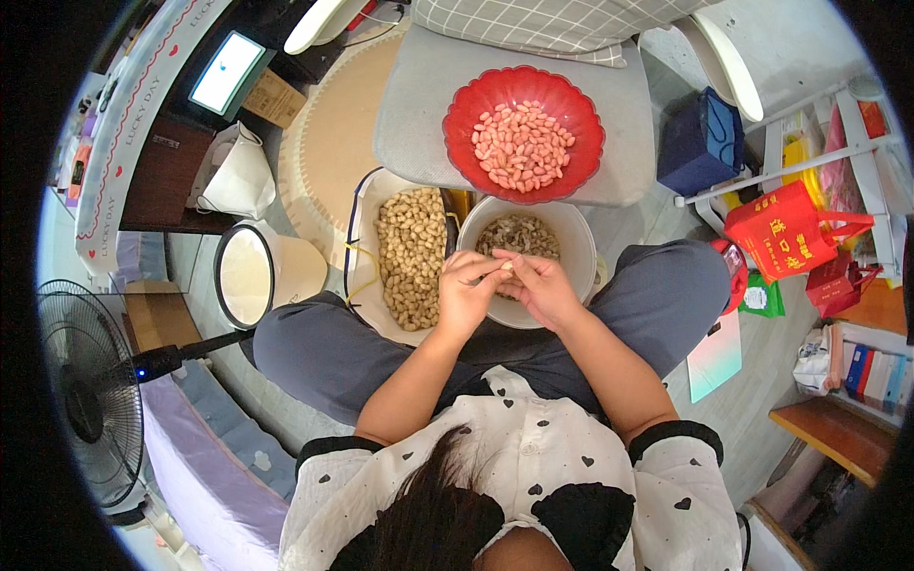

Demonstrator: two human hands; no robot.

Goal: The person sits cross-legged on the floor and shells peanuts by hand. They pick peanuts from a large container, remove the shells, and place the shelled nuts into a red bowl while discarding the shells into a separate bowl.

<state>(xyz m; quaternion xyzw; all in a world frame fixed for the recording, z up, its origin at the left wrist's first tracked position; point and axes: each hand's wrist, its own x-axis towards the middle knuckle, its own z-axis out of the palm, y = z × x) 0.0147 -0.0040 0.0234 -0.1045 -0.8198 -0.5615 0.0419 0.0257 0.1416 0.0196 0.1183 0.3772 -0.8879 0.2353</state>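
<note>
My left hand [468,284] and my right hand [541,283] meet over the near side of a white bucket [587,250]. Pinched between the fingertips of both is a small pale peanut [507,265], partly covered by the fingers. Peanut shells [521,234] lie inside the bucket. To its left, a bag with a dark-edged rim [357,285] holds many unshelled peanuts [410,250]. Beyond the bucket, a red scalloped bowl [465,107] of shelled pink peanuts [523,146] rests on a grey chair seat [407,121].
A checked cushion [521,28] leans at the back of the chair. On the left stand a waste bin [293,264], a black fan [89,400] and a lit tablet [227,71]. Right of my knee are a red gift bag [782,228], a navy bag [700,150] and a white rack [778,168].
</note>
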